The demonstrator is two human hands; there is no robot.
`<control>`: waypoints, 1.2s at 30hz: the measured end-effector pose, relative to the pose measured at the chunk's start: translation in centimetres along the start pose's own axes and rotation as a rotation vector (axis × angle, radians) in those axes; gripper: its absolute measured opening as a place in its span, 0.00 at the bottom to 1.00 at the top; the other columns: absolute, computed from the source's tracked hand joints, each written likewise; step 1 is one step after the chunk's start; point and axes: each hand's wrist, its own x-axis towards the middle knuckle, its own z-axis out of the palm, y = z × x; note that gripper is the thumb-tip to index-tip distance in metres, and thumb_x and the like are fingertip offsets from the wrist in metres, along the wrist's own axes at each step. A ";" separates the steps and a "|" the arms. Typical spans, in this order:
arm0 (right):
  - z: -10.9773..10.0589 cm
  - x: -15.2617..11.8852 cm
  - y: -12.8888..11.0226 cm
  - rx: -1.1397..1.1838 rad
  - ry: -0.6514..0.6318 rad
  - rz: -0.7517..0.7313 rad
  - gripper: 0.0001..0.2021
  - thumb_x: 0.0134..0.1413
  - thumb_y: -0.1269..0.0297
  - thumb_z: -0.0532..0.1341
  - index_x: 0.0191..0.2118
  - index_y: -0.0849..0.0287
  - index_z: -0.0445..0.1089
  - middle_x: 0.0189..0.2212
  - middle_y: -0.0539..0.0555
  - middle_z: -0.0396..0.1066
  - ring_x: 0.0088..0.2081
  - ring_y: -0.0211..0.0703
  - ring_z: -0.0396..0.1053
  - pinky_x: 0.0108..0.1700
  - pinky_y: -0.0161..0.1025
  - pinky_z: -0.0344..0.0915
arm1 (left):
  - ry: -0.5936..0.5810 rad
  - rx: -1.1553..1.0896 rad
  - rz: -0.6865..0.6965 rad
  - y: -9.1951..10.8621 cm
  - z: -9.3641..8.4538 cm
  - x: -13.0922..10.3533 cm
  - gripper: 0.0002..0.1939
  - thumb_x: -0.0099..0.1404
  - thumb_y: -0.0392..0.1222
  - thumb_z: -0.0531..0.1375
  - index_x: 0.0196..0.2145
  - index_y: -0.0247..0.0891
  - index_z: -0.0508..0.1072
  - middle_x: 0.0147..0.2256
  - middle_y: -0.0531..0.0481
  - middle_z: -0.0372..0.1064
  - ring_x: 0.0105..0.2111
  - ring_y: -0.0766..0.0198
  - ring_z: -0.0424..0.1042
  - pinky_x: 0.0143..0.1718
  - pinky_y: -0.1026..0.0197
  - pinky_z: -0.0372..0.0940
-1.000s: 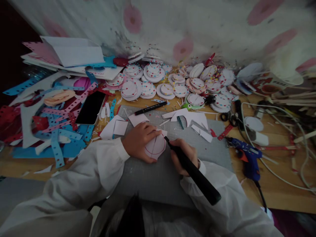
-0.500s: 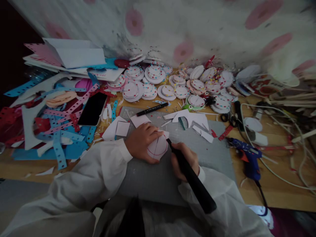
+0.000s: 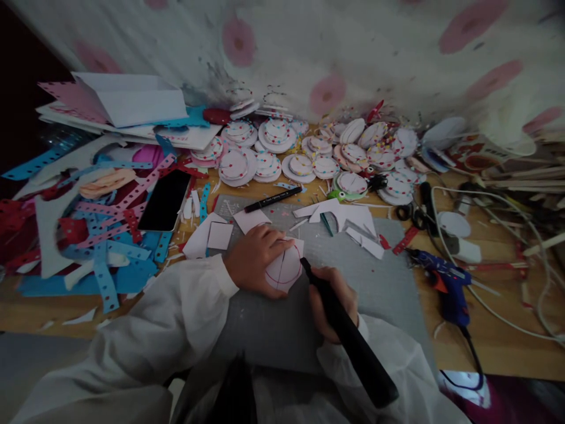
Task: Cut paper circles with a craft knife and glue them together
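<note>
My left hand (image 3: 258,259) lies spread on a small piece of white foam sheet (image 3: 289,268), pressing it against the grey cutting mat (image 3: 273,341). A red circle with dark lines across it is drawn on that piece, partly covered by my fingers. Closed around a long black utility knife (image 3: 353,344), my right hand (image 3: 338,294) has the narrow tip at the right edge of the circle. The blade itself is too small to make out. Above my left hand lie a black marker (image 3: 273,199) and a square white offcut (image 3: 251,219).
White scraps (image 3: 338,215) are on the mat's far side. Behind stand several layered white discs with coloured dots (image 3: 277,131). Dotted strips (image 3: 106,265) and a phone (image 3: 165,200) are at left. A blue glue gun (image 3: 448,285) and its cable lie at right.
The knife tip has moved slightly down along the right side of the circle, my right hand with it. My left hand still presses the white piece.
</note>
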 end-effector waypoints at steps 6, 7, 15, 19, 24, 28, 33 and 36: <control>-2.8 3.4 2.6 0.040 -0.288 -0.195 0.13 0.47 0.74 0.55 0.40 0.56 0.64 0.26 0.50 0.69 0.25 0.40 0.69 0.25 0.34 0.65 | 0.024 0.095 -0.202 3.4 0.4 0.4 0.49 0.46 0.67 0.64 0.56 0.26 0.66 0.52 0.31 0.65 0.48 0.42 0.64 0.50 0.42 0.62; -3.1 3.8 3.0 0.047 -0.318 -0.232 0.14 0.46 0.74 0.55 0.41 0.56 0.64 0.27 0.50 0.69 0.26 0.41 0.70 0.26 0.35 0.66 | 0.039 0.108 -0.219 3.8 0.6 0.5 0.49 0.47 0.67 0.63 0.56 0.25 0.66 0.51 0.30 0.66 0.48 0.41 0.64 0.49 0.43 0.62; -2.3 2.3 2.8 0.088 -0.228 -0.258 0.16 0.49 0.75 0.55 0.45 0.56 0.63 0.27 0.51 0.65 0.25 0.40 0.66 0.25 0.34 0.64 | 0.062 0.209 -0.196 4.1 1.5 0.1 0.49 0.51 0.68 0.60 0.58 0.24 0.64 0.53 0.26 0.63 0.50 0.39 0.64 0.49 0.42 0.61; -2.2 1.9 2.5 0.096 -0.181 -0.235 0.16 0.50 0.75 0.55 0.45 0.56 0.63 0.27 0.51 0.65 0.26 0.40 0.67 0.26 0.35 0.65 | 0.071 0.218 -0.188 4.1 1.5 0.1 0.50 0.50 0.68 0.60 0.58 0.23 0.64 0.53 0.26 0.64 0.50 0.39 0.64 0.49 0.43 0.61; -2.0 1.5 2.1 0.078 -0.129 -0.189 0.15 0.50 0.74 0.55 0.45 0.55 0.64 0.27 0.50 0.66 0.25 0.39 0.67 0.25 0.34 0.65 | 0.057 0.227 -0.191 4.3 1.4 0.2 0.49 0.51 0.68 0.59 0.58 0.24 0.64 0.54 0.25 0.63 0.50 0.39 0.64 0.49 0.42 0.62; -1.5 0.5 1.6 0.084 -0.082 -0.111 0.14 0.51 0.74 0.55 0.44 0.54 0.64 0.26 0.50 0.67 0.25 0.39 0.68 0.26 0.35 0.66 | 0.049 0.224 -0.205 4.3 1.2 0.2 0.48 0.52 0.67 0.59 0.58 0.24 0.64 0.54 0.25 0.63 0.50 0.38 0.63 0.49 0.41 0.62; -2.1 0.9 2.0 0.090 -0.122 -0.071 0.14 0.51 0.74 0.55 0.43 0.54 0.64 0.27 0.50 0.68 0.25 0.39 0.68 0.26 0.34 0.65 | 0.031 0.210 -0.248 5.0 1.2 0.2 0.49 0.51 0.68 0.60 0.59 0.25 0.64 0.55 0.26 0.62 0.51 0.38 0.63 0.50 0.41 0.61; -3.3 2.9 3.2 0.087 -0.259 -0.183 0.14 0.49 0.74 0.55 0.42 0.55 0.64 0.26 0.50 0.67 0.26 0.39 0.68 0.26 0.34 0.65 | 0.008 0.240 -0.332 6.1 1.7 0.6 0.50 0.54 0.70 0.57 0.59 0.23 0.62 0.57 0.25 0.60 0.52 0.37 0.62 0.51 0.41 0.60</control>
